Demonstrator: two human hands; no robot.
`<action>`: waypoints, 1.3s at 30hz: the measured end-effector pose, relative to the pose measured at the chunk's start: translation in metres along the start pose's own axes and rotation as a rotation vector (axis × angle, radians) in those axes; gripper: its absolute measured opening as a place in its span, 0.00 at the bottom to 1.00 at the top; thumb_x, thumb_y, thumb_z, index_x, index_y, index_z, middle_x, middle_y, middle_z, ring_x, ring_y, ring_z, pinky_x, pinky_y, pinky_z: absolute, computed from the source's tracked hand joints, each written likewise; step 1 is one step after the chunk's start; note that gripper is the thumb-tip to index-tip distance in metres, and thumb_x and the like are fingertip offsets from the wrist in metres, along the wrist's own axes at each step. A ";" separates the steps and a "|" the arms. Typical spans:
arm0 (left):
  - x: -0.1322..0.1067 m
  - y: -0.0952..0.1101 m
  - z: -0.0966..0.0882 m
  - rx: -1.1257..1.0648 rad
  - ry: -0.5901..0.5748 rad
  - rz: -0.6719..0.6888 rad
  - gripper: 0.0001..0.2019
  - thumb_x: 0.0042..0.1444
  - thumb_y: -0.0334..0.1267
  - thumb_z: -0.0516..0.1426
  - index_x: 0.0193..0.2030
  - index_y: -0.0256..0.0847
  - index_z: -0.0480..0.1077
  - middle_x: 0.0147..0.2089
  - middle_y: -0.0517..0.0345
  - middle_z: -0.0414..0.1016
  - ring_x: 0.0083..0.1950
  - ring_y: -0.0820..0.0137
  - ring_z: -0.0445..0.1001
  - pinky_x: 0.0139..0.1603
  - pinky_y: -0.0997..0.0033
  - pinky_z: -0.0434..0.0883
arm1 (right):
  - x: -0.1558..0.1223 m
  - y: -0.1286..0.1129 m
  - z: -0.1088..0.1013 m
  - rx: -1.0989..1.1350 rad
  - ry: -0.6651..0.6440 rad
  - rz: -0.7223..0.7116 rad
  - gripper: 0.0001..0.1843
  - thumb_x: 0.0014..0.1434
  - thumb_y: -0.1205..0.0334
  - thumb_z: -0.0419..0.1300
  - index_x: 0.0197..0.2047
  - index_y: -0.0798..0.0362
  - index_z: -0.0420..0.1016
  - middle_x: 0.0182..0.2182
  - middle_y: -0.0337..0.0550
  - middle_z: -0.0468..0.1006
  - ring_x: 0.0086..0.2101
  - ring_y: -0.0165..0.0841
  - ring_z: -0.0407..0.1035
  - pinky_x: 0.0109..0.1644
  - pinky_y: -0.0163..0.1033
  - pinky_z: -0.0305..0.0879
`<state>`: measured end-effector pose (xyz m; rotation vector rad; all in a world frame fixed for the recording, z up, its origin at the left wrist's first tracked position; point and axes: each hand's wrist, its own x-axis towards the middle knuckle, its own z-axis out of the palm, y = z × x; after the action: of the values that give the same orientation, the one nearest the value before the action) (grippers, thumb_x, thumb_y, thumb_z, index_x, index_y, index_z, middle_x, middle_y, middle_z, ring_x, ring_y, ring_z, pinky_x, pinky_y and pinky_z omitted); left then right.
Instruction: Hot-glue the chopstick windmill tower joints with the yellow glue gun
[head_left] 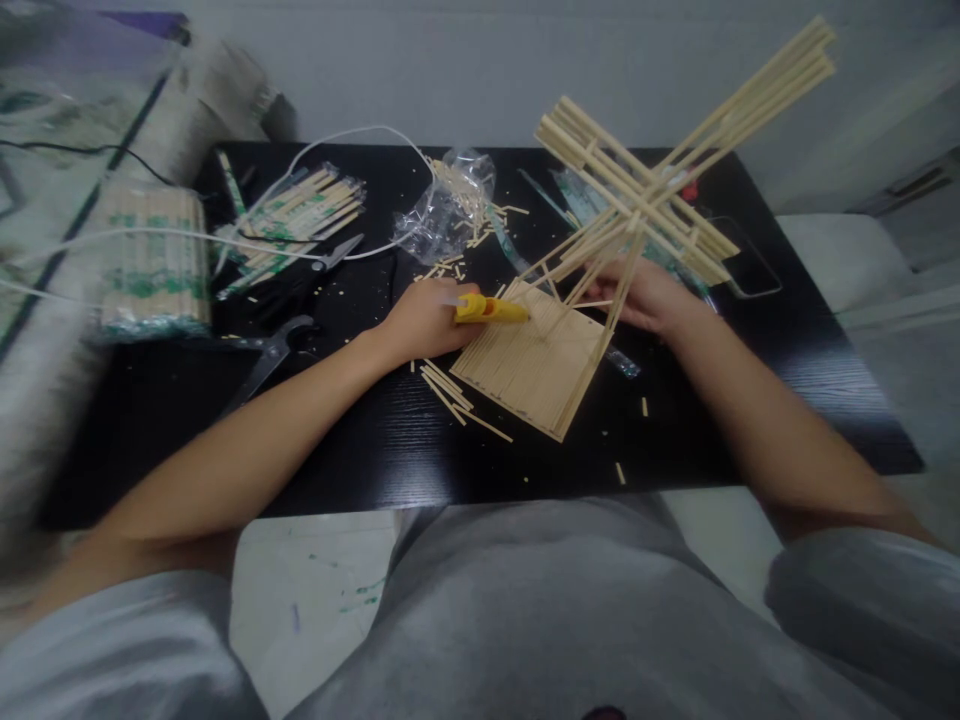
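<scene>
My left hand [426, 318] is closed around a yellow glue gun [491, 309], whose nozzle points right over the base of a windmill model. The model [637, 215] is built of thin wooden sticks, with large crossed blades standing above slanted legs. Its square stick base [525, 370] rests tilted toward me on the table. Behind the legs, on the right side, my right hand [637, 290] has its fingers pinched at a thin wooden stick [596, 304] among the legs. The legs hide part of those fingers.
On the black table [360, 440] lie pliers [274, 350], cutters [337, 252], an opened pack of sticks [315, 215] and crumpled plastic [442, 215]. A full stick bundle [155, 260] stands at left. White cable [330, 130] loops across the back. Cut stick pieces [450, 395] are scattered about.
</scene>
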<state>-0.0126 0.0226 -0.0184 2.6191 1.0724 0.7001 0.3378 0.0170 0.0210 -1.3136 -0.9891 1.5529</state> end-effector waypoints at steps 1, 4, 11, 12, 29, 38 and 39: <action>0.000 0.000 0.000 0.001 0.003 0.000 0.07 0.66 0.47 0.67 0.41 0.47 0.80 0.34 0.57 0.79 0.38 0.61 0.78 0.41 0.61 0.71 | 0.000 0.000 0.000 -0.001 -0.003 0.000 0.15 0.76 0.64 0.80 0.39 0.49 0.81 0.26 0.34 0.80 0.27 0.31 0.84 0.37 0.32 0.89; 0.000 0.000 0.001 -0.004 0.011 -0.007 0.07 0.65 0.45 0.68 0.41 0.47 0.80 0.34 0.57 0.80 0.38 0.61 0.79 0.42 0.61 0.72 | 0.000 0.000 0.000 -0.002 -0.014 0.001 0.16 0.74 0.63 0.82 0.39 0.49 0.80 0.27 0.35 0.81 0.28 0.32 0.84 0.39 0.33 0.90; -0.001 0.000 0.000 -0.011 -0.001 -0.007 0.06 0.67 0.45 0.69 0.43 0.47 0.83 0.37 0.56 0.83 0.39 0.61 0.81 0.43 0.61 0.74 | -0.001 -0.001 0.001 -0.006 -0.001 0.010 0.16 0.77 0.64 0.80 0.39 0.49 0.80 0.25 0.34 0.77 0.27 0.32 0.83 0.38 0.33 0.90; -0.001 -0.001 0.001 -0.011 0.000 -0.005 0.06 0.67 0.45 0.69 0.43 0.47 0.83 0.37 0.56 0.83 0.39 0.61 0.81 0.43 0.60 0.74 | -0.001 -0.001 0.002 -0.001 -0.001 0.009 0.16 0.77 0.64 0.80 0.39 0.49 0.80 0.25 0.34 0.77 0.27 0.32 0.82 0.38 0.33 0.89; -0.001 -0.002 0.001 0.000 -0.001 0.006 0.06 0.67 0.44 0.69 0.43 0.46 0.82 0.36 0.57 0.82 0.39 0.61 0.81 0.43 0.62 0.73 | 0.001 0.000 0.000 0.020 -0.012 0.015 0.15 0.79 0.67 0.77 0.40 0.49 0.79 0.27 0.35 0.80 0.27 0.31 0.82 0.38 0.33 0.89; -0.001 -0.002 0.003 0.011 0.009 0.010 0.06 0.67 0.45 0.68 0.43 0.46 0.83 0.36 0.56 0.82 0.38 0.62 0.80 0.42 0.62 0.72 | -0.004 -0.002 -0.001 0.088 -0.067 0.058 0.15 0.86 0.77 0.60 0.46 0.54 0.81 0.29 0.42 0.85 0.29 0.31 0.83 0.42 0.31 0.87; -0.001 -0.002 0.003 0.007 0.012 0.011 0.07 0.67 0.45 0.68 0.42 0.46 0.82 0.36 0.56 0.81 0.38 0.62 0.79 0.42 0.62 0.72 | -0.004 -0.002 -0.001 0.087 -0.071 0.057 0.14 0.86 0.76 0.62 0.46 0.54 0.81 0.29 0.40 0.84 0.29 0.31 0.83 0.42 0.31 0.88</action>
<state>-0.0132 0.0232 -0.0220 2.6324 1.0666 0.7170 0.3398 0.0137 0.0237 -1.2435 -0.9237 1.6776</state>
